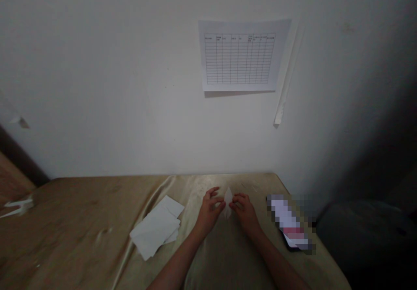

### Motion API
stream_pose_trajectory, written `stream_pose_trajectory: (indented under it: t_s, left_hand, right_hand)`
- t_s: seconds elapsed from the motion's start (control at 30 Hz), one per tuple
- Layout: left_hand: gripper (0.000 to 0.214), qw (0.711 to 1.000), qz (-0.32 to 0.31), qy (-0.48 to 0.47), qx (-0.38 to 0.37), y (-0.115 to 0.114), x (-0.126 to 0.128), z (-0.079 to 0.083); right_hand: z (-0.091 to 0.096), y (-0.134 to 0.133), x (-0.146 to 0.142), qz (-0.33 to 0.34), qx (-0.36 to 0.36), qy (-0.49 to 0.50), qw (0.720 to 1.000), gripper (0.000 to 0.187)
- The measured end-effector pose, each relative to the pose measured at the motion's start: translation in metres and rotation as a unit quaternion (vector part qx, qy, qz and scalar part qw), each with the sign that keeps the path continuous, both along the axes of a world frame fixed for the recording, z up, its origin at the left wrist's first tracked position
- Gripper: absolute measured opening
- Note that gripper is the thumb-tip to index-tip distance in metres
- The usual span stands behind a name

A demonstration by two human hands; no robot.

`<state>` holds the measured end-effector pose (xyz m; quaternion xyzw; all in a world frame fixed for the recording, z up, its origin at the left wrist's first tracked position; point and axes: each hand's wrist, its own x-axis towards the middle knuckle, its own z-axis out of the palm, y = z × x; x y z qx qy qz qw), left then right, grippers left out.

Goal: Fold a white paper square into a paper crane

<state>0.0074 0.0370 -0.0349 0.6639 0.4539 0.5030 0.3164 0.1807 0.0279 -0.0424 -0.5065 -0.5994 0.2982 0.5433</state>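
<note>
- The fingers [215, 201] of the left hand [207, 211] pinched one edge of the small white paper [228, 203], thumb against forefinger, a light hold that suited something so thin.
- The fingers of the right hand [246, 213] closed on the opposite edge – a matching pinch, probably so that neither side could flop or twist.
- The small white paper stood roughly upright between the two hands, tapering to a point at the top; its creases were too dim to make out.
- The remaining fingers curled loosely, apparently out of the way, and the forearms [178, 259] angled inward so that the hands met in front of the person.
- Left of the hands, a stack of white sheets [155, 230] lay fanned out and skewed on the surface [202, 261], near enough, it seemed, for an easy reach.
- Right of the hands lay a phone [291, 241], mostly masked by blurred blocks – set aside from the middle, perhaps to leave elbow room.
- A shiny, wrinkled cloth [81, 220] covered the surface, and white scraps [19, 206] sat at its far left.
- Beyond, a printed table sheet [239, 60] hung on the wall [130, 73], presumably placed there for reading, beside a pale strip [288, 81].
</note>
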Motion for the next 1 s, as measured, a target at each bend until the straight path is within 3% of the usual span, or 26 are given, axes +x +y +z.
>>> stream_pose_trajectory:
  t_s: [0.37, 0.67, 1.0]
  left_hand:
    - [0.019, 0.999, -0.041, 0.026, 0.002, -0.0064, -0.0007, 0.0054]
    - [0.015, 1.0, 0.002, 0.02, 0.02, -0.0011, 0.0002, -0.0031]
    - [0.01, 1.0, 0.003, 0.019, 0.021, -0.0031, -0.0003, 0.0029]
  right_hand:
    - [0.0001, -0.0012, 0.0013, 0.047, -0.015, 0.011, 0.999, 0.027]
    - [0.0021, 0.0008, 0.0056, 0.019, 0.003, -0.027, 0.999, 0.022]
    - [0.0047, -0.0018, 0.0026, 0.024, -0.008, -0.002, 1.0, 0.024]
